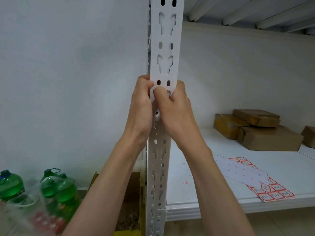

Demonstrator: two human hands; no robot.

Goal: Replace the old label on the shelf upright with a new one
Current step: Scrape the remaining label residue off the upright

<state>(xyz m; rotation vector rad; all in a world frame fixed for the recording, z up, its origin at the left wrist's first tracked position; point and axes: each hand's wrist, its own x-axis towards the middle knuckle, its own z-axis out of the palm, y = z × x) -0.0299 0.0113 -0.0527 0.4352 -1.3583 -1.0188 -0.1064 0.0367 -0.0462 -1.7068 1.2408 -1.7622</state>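
Note:
A white perforated shelf upright [166, 48] runs top to bottom through the middle of the view. Both hands press on it at mid-height. My left hand [142, 106] wraps its left edge, thumb on the front face. My right hand [172, 108] curls against the front and right edge, fingertips over a slot. Any label under the fingers is hidden. On the white shelf board [204, 176] to the right lies a sheet of red-bordered labels [271, 189], partly under a peeled white backing sheet [242, 172]. Tiny red scraps [185, 182] lie on the board.
Brown wrapped parcels [255, 130] are stacked at the back right of the shelf. Green plastic bottles [51, 188] in shrink wrap stand on the floor at lower left. An open cardboard box [129, 201] sits beside the upright's foot. A white wall fills the left.

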